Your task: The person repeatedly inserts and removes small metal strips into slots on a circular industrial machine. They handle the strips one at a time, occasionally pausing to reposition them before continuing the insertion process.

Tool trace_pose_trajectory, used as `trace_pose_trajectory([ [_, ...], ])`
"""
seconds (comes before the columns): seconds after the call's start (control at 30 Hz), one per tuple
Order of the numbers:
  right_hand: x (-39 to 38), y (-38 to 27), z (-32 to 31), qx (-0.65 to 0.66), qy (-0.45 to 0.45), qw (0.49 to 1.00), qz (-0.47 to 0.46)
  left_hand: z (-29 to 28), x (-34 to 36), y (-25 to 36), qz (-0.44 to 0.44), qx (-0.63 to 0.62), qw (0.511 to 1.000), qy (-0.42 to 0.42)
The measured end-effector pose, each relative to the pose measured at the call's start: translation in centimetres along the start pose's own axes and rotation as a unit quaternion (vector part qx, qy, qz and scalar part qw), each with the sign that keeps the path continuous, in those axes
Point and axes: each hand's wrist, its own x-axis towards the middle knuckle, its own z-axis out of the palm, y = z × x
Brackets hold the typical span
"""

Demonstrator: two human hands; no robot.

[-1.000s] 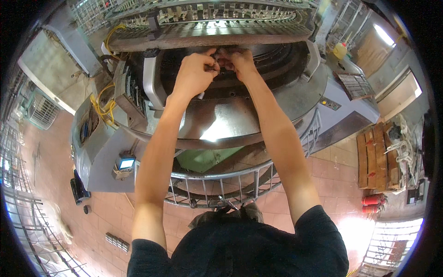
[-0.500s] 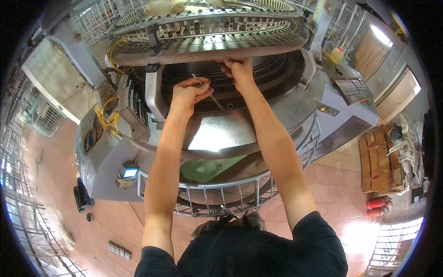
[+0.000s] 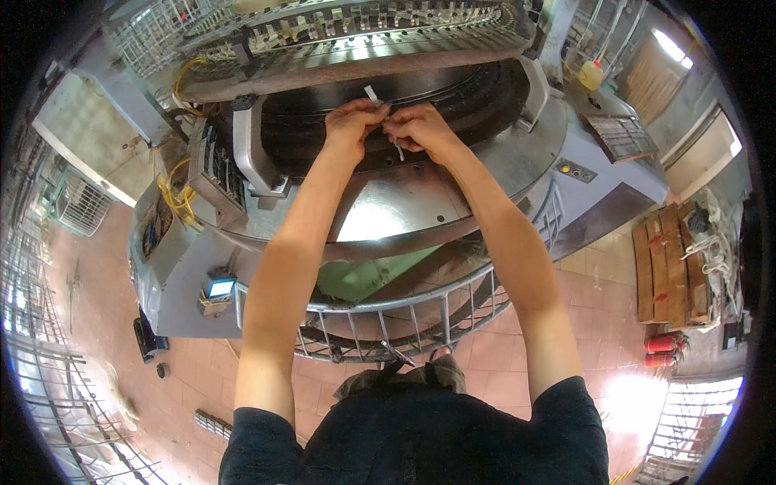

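Observation:
Over the dark round opening of a circular knitting machine (image 3: pixel 404 218), my two hands meet. My left hand (image 3: pixel 353 127) is closed around a slim, pale silver rod-shaped tool (image 3: pixel 371 93). Its flat-looking upper end sticks out above the fingers. A thin lower end shows below my right hand (image 3: pixel 419 129), while the fingers cover its middle. The right fingers are bunched in a pinch against the left fingertips, and whatever they grip is hidden. Both hands are just below the machine's ring of needles and feeders (image 3: pixel 364 61).
A metal guard rail (image 3: pixel 412 311) curves between my body and the machine. Yellow cables (image 3: pixel 174 194) and a lit small screen (image 3: pixel 221 288) are at the left. Wooden crates (image 3: pixel 667 259) and red cylinders (image 3: pixel 663 347) stand at the right. A yellow bottle (image 3: pixel 592 75) sits back right.
My left hand has moved up and right with the rod-shaped tool. My right hand has come down from under the ring's rim, and the two hands now touch. The view has shifted slightly.

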Motion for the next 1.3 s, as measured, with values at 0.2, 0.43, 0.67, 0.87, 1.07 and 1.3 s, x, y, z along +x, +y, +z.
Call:
trace_pose_trajectory([
  [0.2,1.1,2.1,-0.3,-0.171,0.131,0.965,-0.149,-0.3,-0.4,-0.6,0.123,0.182,0.976,-0.012],
  [0.43,1.8,2.9,-0.6,-0.296,0.195,0.904,-0.238,0.2,-3.0,-1.8,0.399,0.560,0.724,0.050],
  [0.67,2.1,3.1,-0.7,-0.278,0.194,0.911,-0.234,0.3,-3.1,-1.9,0.452,0.613,0.647,0.027],
  [0.87,2.2,3.1,-0.7,-0.280,0.195,0.909,-0.240,0.6,-3.2,-2.0,0.447,0.635,0.629,0.036],
  [1.07,2.1,3.2,-0.6,-0.281,0.203,0.904,-0.250,0.6,-3.2,-1.9,0.441,0.645,0.623,0.034],
  [1.3,1.9,3.0,-0.5,-0.290,0.211,0.898,-0.254,0.6,-3.3,-1.9,0.437,0.646,0.626,0.027],
])
